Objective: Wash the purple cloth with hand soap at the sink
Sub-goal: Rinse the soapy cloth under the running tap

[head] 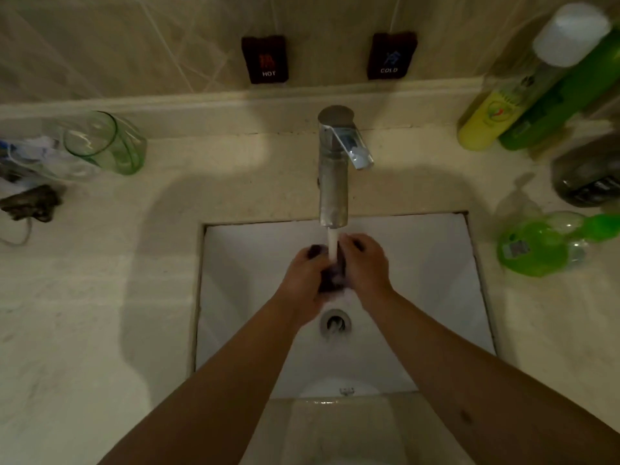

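The purple cloth (pixel 333 276) is bunched between both hands over the white sink (pixel 419 263), right under the running water stream (pixel 332 245) from the chrome faucet (pixel 333 176). My left hand (pixel 307 280) grips the cloth from the left, fingers curled round it. My right hand (pixel 364 266) grips it from the right. Most of the cloth is hidden by my fingers. A green hand soap bottle (pixel 543 245) lies on the counter to the right of the sink.
The drain (pixel 335 322) sits just below my hands. A green glass (pixel 107 144) stands at the back left beside clutter. Yellow (pixel 486 122) and green (pixel 550 105) bottles stand at the back right, with a dark bottle (pixel 587 176) below them. HOT and COLD signs hang on the wall.
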